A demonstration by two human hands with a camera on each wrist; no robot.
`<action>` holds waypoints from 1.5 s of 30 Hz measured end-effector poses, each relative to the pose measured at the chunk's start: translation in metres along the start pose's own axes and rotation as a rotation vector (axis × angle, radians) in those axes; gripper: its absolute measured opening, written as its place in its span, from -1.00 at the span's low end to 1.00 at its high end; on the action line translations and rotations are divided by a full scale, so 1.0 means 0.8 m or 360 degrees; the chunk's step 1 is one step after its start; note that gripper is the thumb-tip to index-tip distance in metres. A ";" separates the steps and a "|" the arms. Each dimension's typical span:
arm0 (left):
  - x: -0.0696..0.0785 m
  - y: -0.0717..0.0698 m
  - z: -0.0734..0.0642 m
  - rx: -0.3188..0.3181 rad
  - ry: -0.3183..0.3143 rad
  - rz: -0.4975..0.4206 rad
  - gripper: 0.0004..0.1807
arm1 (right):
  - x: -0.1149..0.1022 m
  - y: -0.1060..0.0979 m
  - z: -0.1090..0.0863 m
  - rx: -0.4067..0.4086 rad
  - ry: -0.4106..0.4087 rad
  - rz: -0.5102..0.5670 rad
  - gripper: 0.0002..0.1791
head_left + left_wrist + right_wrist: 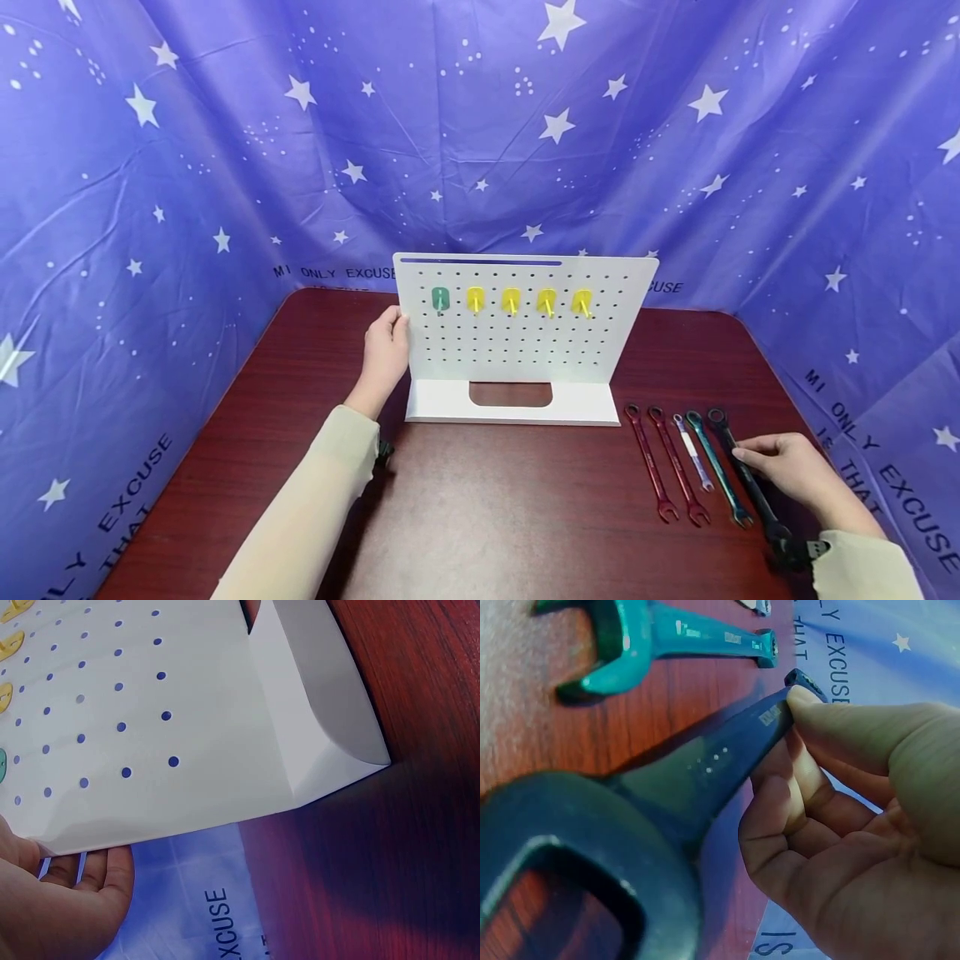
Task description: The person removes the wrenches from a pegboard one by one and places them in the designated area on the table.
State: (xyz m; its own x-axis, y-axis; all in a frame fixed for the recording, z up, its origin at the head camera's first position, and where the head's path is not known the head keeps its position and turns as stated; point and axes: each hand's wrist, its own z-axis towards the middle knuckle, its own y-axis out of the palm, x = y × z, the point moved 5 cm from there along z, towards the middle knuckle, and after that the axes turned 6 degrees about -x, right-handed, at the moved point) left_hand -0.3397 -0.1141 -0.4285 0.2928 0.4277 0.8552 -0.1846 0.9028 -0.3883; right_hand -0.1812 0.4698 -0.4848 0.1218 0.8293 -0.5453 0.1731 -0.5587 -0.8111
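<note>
My left hand (386,354) grips the left edge of a white pegboard stand (517,343), thumb in front and fingers behind, as the left wrist view also shows. One green hook (440,300) and several yellow hooks (512,302) sit in a row on the board, all bare. At the right of the table, my right hand (795,471) pinches a black combination wrench (705,769) between thumb and fingers near its ring end. In the right wrist view the wrench's open jaw end looms close to the camera. A teal wrench (718,468) lies just left of it.
Left of the teal wrench lie a small wrench with a white label (692,452) and two red wrenches (651,463) (678,465), roughly parallel on the dark wooden table (510,508). A blue star-patterned curtain (480,125) surrounds the table's back and sides.
</note>
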 end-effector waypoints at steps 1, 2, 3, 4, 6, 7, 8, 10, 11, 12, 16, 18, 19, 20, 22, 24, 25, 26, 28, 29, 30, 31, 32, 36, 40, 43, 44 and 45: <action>0.000 0.000 0.000 0.0000 0.0001 0.0000 -0.82 | 0.000 0.000 0.000 -0.0004 -0.0003 -0.0011 -0.63; 0.000 0.000 0.000 -0.0002 0.0001 0.0000 -0.81 | -0.001 0.000 0.001 -0.0003 -0.0005 -0.0022 -0.63; 0.000 0.000 0.000 -0.0003 0.0000 0.0004 -0.82 | -0.001 0.000 0.001 -0.0003 -0.0003 -0.0028 -0.64; 0.000 0.000 0.000 -0.0004 -0.0004 0.0005 -0.81 | -0.001 0.000 0.001 0.0000 0.0000 -0.0033 -0.64; -0.001 0.000 0.000 -0.0005 -0.0010 0.0012 -0.82 | 0.000 0.000 0.002 -0.0002 0.0014 -0.0029 -0.63; -0.001 0.000 0.000 -0.0005 -0.0012 0.0011 -0.81 | 0.000 0.001 0.002 -0.0006 0.0020 -0.0021 -0.62; -0.001 -0.001 0.000 -0.0006 -0.0012 0.0012 -0.81 | 0.001 0.002 0.002 -0.0012 0.0028 -0.0018 -0.61; -0.001 -0.001 -0.001 -0.0009 -0.0010 0.0012 -0.81 | 0.002 0.004 0.002 -0.0020 0.0044 -0.0016 -0.60; -0.001 -0.001 -0.001 -0.0010 -0.0009 0.0009 -0.81 | 0.003 0.005 0.002 -0.0028 0.0044 -0.0021 -0.60; -0.001 -0.001 -0.001 -0.0011 -0.0006 0.0006 -0.81 | 0.004 0.005 0.002 -0.0037 0.0042 -0.0026 -0.60; -0.001 0.000 -0.002 -0.0016 0.0001 0.0011 -0.81 | 0.007 0.008 0.002 -0.0037 0.0023 -0.0070 -0.62; -0.002 0.000 -0.003 -0.0015 0.0005 0.0010 -0.82 | 0.008 0.009 0.002 -0.0044 0.0014 -0.0074 -0.62; -0.002 0.001 -0.003 -0.0014 0.0007 0.0012 -0.82 | 0.009 0.009 0.002 -0.0044 0.0014 -0.0075 -0.63; -0.003 0.001 -0.003 -0.0011 0.0009 0.0010 -0.82 | 0.010 0.010 0.003 -0.0041 0.0016 -0.0072 -0.64; -0.003 0.001 -0.003 -0.0009 0.0015 0.0006 -0.82 | 0.010 0.010 0.003 -0.0031 0.0003 -0.0073 -0.66; -0.003 0.001 -0.002 -0.0005 0.0021 0.0001 -0.81 | 0.009 0.009 0.002 -0.0007 -0.0012 -0.0077 -0.69; -0.003 0.001 -0.002 -0.0005 0.0023 -0.0001 -0.81 | 0.009 0.009 0.002 0.0007 -0.0019 -0.0084 -0.70; -0.003 0.001 -0.002 -0.0005 0.0023 -0.0003 -0.81 | 0.008 0.009 0.002 0.0022 -0.0025 -0.0091 -0.71; -0.002 0.001 -0.002 -0.0004 0.0022 -0.0005 -0.81 | 0.007 0.008 0.002 0.0044 -0.0041 -0.0107 -0.71; -0.002 0.000 -0.001 -0.0005 0.0021 -0.0002 -0.81 | 0.007 0.008 0.002 0.0044 -0.0046 -0.0109 -0.71; -0.001 0.000 -0.001 -0.0005 0.0021 0.0001 -0.81 | 0.007 0.007 0.002 0.0049 -0.0044 -0.0111 -0.71; -0.002 0.000 -0.001 -0.0005 0.0019 0.0002 -0.81 | 0.007 0.007 0.002 0.0052 -0.0039 -0.0116 -0.71; -0.002 0.000 -0.001 -0.0005 0.0017 0.0003 -0.81 | 0.007 0.006 0.002 0.0057 -0.0034 -0.0123 -0.71; -0.001 0.000 -0.001 -0.0004 0.0017 -0.0001 -0.81 | 0.008 0.004 0.002 0.0083 0.0001 -0.0158 -0.73; -0.002 -0.001 -0.001 -0.0006 0.0009 -0.0001 -0.81 | 0.010 0.004 0.002 0.0073 0.0036 -0.0152 -0.76; -0.002 -0.001 -0.001 -0.0011 0.0005 0.0000 -0.82 | 0.009 0.004 0.001 0.0080 0.0058 -0.0149 -0.78; -0.002 0.000 -0.002 -0.0012 0.0005 0.0001 -0.81 | 0.008 0.004 0.000 0.0088 0.0059 -0.0152 -0.78; -0.002 0.000 -0.002 -0.0013 0.0006 0.0000 -0.81 | 0.007 0.004 0.000 0.0098 0.0060 -0.0156 -0.79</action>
State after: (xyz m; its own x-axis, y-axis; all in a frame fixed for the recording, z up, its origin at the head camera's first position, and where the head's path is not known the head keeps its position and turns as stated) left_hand -0.3388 -0.1150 -0.4301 0.2961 0.4277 0.8541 -0.1770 0.9032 -0.3910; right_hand -0.1797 0.4726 -0.4900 0.1442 0.8784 -0.4556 0.1256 -0.4730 -0.8721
